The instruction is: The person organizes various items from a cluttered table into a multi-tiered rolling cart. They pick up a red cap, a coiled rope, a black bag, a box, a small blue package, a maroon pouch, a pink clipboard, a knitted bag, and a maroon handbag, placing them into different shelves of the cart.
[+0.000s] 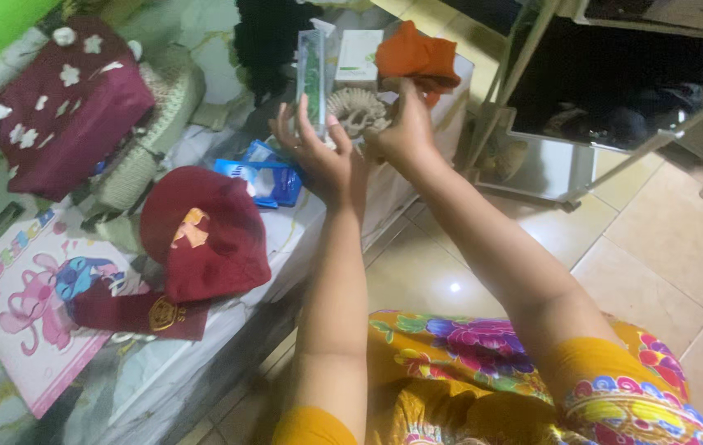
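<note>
Hands meet at about twelve o'clock over the far end of the marble-patterned table (302,227). The left hand (323,152) has its grip around a slim clear-and-green box (312,78), held upright with the fingers (285,132) spread along its side. The right hand (405,132) rests with curled fingers on a pale, ribbed, shell-like thing (357,111); whether that grip is closed on it or only touching cannot be told.

Just behind the hands stand a white box (358,58) and an orange cloth (417,58), close enough to be knocked. To handle the slim box well, it seems best to keep it upright, press on its flat sides rather than the thin edges, and move it straight up or toward the body, away from the white box. The ribbed thing looks brittle, so a light, full-finger hold would suit it better than a pinch.

At about nine o'clock from the hands lies a blue packet (265,177); farther toward eight o'clock sit a dark red cap (203,235), a pink cartoon book (34,305), and, at ten o'clock, a maroon flowered bag (67,103).
</note>
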